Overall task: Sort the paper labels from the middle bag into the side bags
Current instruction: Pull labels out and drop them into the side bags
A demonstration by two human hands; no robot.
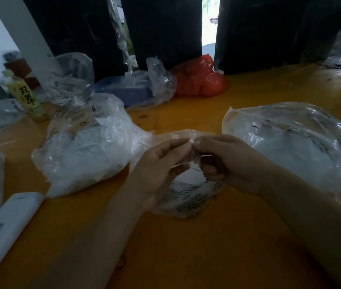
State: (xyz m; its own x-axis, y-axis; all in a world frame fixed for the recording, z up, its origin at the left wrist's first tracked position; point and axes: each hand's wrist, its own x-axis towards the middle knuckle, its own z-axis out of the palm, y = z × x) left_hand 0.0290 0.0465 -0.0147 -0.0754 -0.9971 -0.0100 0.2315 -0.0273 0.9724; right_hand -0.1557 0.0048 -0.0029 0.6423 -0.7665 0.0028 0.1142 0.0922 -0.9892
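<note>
Three clear bags lie on the orange bench (186,247): the middle bag (188,197), the left bag (86,151) and the right bag (303,147). The middle bag lies between the other two and nearest the viewer, with printed paper labels (190,195) visible through its film. The left bag, just left of the middle bag and touching its edge, is bulging with white labels. The right bag, just right of the middle bag, lies flatter, with a pale mass inside.

Two hands meet above the middle bag's mouth. The left hand (161,170) is palm inward, fingers nearly straight, thumb and forefinger tips pinching the bag's upper film. The right hand (225,161) faces it, fingers curled, likewise pinching the film at the same spot, so that the fingertips of both almost touch. Whether a label is held along with the film cannot be told.

Behind the left bag stand one more clear bag (71,78), one yellow bottle (27,97) and one blue tray (123,90) wrapped in film. One red bag (200,78) lies far behind the middle bag. One white remote (4,232) lies on the bench left of the middle bag, near the viewer.
</note>
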